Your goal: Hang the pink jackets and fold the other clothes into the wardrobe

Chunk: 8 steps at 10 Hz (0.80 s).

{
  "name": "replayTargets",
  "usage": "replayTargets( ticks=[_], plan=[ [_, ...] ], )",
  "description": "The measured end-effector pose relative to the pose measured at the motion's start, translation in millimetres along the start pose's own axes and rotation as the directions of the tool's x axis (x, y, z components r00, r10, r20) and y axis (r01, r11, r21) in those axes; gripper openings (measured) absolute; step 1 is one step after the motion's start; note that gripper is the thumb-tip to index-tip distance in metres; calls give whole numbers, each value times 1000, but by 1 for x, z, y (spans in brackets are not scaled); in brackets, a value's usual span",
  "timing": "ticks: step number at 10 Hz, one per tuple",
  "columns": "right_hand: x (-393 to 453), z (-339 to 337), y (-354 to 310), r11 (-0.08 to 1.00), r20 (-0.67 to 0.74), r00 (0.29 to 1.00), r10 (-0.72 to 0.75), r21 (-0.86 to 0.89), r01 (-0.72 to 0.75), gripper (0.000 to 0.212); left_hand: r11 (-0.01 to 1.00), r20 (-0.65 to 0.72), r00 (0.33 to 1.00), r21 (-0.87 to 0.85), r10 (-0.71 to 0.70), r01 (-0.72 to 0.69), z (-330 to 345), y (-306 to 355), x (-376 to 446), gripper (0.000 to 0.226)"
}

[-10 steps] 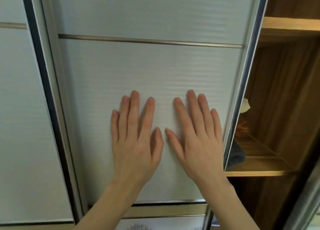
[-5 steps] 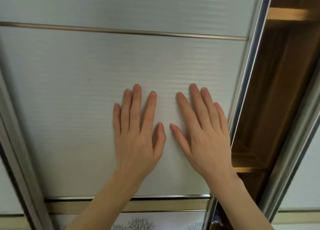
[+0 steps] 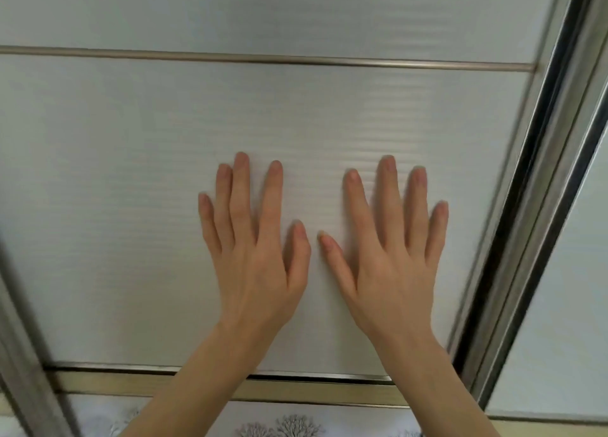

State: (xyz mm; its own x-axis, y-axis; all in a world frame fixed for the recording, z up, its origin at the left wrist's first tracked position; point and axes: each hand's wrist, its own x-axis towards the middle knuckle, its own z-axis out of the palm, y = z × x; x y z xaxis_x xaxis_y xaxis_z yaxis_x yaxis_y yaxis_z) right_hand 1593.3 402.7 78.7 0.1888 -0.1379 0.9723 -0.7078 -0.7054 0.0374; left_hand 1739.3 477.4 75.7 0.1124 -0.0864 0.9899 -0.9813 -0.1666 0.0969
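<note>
A frosted white sliding wardrobe door [image 3: 131, 180] with metal rails fills the head view. My left hand [image 3: 256, 252] presses flat on it, fingers straight and spread. Beside it my right hand [image 3: 391, 255] also presses flat on the same panel. The door's right metal frame [image 3: 513, 226] meets the frame of the neighbouring panel [image 3: 572, 305], so the wardrobe's inside is hidden. No jackets or other clothes are in sight.
A horizontal metal bar [image 3: 263, 60] crosses the door above my hands. Below runs a gold strip [image 3: 296, 392], and under it a panel printed with bare trees [image 3: 289, 428]. Another metal door frame [image 3: 19, 354] stands at the left edge.
The door slid to the right under both palms. The open gap showing wooden shelves and clothes narrowed and is now covered. My hands spread slightly apart.
</note>
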Motion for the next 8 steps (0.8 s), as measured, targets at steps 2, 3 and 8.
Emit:
replayTargets(
  ticks=[2,3,8],
  plan=[
    [-2,2,22,999,5,999,40,32,-40,72,998,33,999,60,28,-30,13,21,-2,62],
    [-4,2,31,998,-8,999,37,50,-36,72,999,38,999,52,7,-9,14,32,-2,62],
    [8,-11,-36,872,-159,986,-58,473,128,55,995,99,994,99,-44,34,-53,-2,-4,58]
  ],
)
